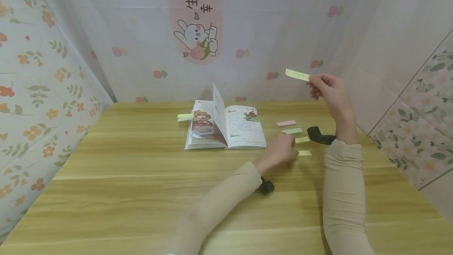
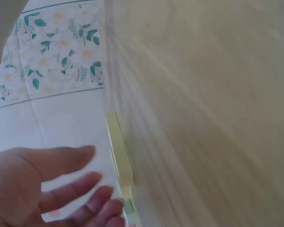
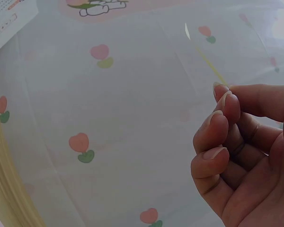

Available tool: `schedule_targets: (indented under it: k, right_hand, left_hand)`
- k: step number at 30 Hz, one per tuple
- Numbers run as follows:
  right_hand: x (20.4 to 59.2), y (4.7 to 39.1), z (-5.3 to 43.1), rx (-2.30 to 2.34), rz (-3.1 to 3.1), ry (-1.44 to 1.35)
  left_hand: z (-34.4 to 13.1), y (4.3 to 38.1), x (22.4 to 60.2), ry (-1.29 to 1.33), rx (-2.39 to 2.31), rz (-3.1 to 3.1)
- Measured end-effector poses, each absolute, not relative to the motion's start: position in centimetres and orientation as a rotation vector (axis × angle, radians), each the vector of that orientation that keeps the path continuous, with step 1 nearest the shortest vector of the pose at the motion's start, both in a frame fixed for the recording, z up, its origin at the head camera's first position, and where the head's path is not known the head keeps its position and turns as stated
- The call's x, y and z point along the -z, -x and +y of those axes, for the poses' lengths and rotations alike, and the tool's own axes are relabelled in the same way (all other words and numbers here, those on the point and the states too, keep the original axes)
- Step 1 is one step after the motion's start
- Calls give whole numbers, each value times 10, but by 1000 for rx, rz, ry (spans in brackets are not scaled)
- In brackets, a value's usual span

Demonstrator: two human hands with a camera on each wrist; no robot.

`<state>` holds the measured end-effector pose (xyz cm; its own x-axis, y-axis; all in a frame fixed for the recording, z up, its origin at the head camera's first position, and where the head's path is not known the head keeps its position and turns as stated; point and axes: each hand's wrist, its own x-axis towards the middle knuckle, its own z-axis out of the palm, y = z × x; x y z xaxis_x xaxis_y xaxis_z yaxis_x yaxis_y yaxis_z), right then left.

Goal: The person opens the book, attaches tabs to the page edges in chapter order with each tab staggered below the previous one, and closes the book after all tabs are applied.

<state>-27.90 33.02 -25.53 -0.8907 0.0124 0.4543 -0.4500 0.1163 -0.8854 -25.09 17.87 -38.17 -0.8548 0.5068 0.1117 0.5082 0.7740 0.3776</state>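
Observation:
My right hand is raised above the table's right side and pinches a pale yellow sticky note strip by one end. Faint marks show on the strip; in the right wrist view the strip appears nearly edge-on. My left hand is low over the table beside the sticky note pads. In the left wrist view its thumb and fingers are apart with nothing between them, near a yellow pad. An open book lies left of the pads, one page standing up.
Pink and green pads lie behind two yellow ones on the wooden table. Sticky tabs stick out from the book's left edge. Patterned curtains stand behind the table and at both sides.

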Motion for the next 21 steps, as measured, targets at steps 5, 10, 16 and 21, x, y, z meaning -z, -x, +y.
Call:
schedule_targets:
  k: [5, 10, 16, 21]
  right_hand:
    - [256, 280, 329, -1860, -2038, -443]
    - [257, 281, 328, -1896, -2029, -453]
    - [257, 282, 326, -1895, -2048, -453]
    - [259, 282, 325, -1884, -2064, -453]
  left_hand:
    - [162, 253, 376, 891, 796, -2922]
    - [139, 260, 370, 935, 797, -2872]
    - [113, 272, 371, 948, 781, -2815]
    - [93, 280, 371, 950, 784, -2771]
